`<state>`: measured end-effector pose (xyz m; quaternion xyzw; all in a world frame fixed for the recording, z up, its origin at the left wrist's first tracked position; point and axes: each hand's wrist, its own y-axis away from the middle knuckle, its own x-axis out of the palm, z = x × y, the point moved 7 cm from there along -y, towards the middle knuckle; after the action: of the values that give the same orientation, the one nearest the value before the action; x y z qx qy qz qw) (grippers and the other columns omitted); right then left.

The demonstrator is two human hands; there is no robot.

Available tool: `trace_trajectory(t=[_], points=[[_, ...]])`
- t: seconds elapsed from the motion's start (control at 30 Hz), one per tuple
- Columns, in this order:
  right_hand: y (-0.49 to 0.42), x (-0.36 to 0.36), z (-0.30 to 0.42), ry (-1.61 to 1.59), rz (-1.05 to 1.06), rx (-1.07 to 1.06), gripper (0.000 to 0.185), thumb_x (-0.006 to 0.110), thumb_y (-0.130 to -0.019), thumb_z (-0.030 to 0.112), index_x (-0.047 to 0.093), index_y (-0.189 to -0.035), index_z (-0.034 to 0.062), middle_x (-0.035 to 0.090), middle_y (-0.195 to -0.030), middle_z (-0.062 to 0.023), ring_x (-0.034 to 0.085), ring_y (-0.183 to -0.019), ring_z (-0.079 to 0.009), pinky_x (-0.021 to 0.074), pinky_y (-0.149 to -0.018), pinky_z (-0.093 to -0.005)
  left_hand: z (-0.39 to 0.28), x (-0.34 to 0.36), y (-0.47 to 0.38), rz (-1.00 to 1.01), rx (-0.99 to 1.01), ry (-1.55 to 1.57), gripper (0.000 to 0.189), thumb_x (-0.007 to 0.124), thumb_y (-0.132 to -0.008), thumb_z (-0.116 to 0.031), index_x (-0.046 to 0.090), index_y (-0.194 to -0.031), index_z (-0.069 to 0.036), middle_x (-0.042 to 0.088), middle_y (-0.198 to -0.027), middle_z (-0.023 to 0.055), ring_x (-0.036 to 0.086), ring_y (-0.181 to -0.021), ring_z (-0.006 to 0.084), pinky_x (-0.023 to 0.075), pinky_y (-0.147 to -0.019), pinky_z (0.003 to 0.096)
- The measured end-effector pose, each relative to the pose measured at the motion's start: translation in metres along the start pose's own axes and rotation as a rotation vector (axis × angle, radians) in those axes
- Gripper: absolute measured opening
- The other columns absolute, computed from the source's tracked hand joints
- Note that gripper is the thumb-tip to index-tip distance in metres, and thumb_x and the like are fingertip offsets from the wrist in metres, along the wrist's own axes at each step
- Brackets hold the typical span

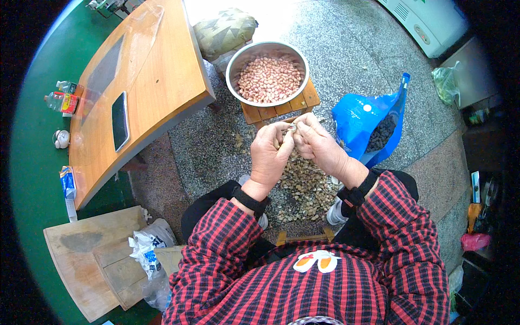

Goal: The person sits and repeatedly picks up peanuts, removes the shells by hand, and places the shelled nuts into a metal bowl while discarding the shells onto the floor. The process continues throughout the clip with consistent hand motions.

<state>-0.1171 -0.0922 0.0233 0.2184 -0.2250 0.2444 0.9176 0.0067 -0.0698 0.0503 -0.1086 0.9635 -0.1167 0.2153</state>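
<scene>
My left hand [269, 149] and my right hand [321, 143] meet at the fingertips in front of me. Pinched between them is a small peanut pod [292, 127], mostly covered by the fingers. Something tan, perhaps more pods, shows under my left fingers. Just beyond the hands, a steel bowl [230, 87] holds many shelled pink peanuts [269, 79]. It rests on a small slatted wooden stool [298, 106]. Broken peanut shells [304, 183] are scattered over the floor below my hands, between my shoes.
Right of the hands stands an opened blue bag [353, 118] with dark lumpy contents [382, 132]. At left is a wooden table [166, 57] carrying a phone [120, 122]. A patterned cushion [225, 32] lies behind the bowl. Boards [89, 243] and a white plastic bag [148, 248] lie lower left.
</scene>
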Motion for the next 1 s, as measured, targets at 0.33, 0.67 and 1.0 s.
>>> trace_trajectory(t=[0.33,0.67,1.0], points=[[-0.004,-0.006,0.009,0.556,-0.11,-0.299,0.015,0.049,-0.102,0.021,0.047,-0.098,0.0067,0.049,-0.077,-0.0006,0.048,-0.069,-0.0102,0.044,-0.063,-0.0282,-0.016,0.001,0.0,0.051,0.108,-0.174,0.015,0.072,-0.08,-0.011,0.064,-0.091,-0.004,0.057,-0.074,0.0082,0.059,-0.072,0.0247,0.0486,-0.063,0.0367],[0.002,0.002,0.012,0.717,-0.134,-0.459,0.015,0.048,-0.102,0.018,0.047,-0.097,0.004,0.055,-0.081,-0.01,0.055,-0.076,-0.0186,0.0471,-0.071,-0.0353,-0.026,0.0,-0.001,0.044,0.165,-0.138,0.008,0.066,-0.082,-0.006,0.059,-0.082,-0.003,0.054,-0.073,0.0115,0.056,-0.069,0.0267,0.0468,-0.061,0.0378],[-0.003,-0.001,0.0,0.428,-0.139,-0.22,0.012,0.047,-0.102,0.015,0.048,-0.097,0.0042,0.052,-0.077,-0.0035,0.051,-0.07,-0.0137,0.0462,-0.066,-0.0311,0.0,0.003,-0.002,0.012,-0.013,0.004,0.006,0.064,-0.088,-0.005,0.061,-0.084,-0.002,0.056,-0.07,-0.0003,0.047,-0.059,0.005,0.0407,-0.053,0.0234]])
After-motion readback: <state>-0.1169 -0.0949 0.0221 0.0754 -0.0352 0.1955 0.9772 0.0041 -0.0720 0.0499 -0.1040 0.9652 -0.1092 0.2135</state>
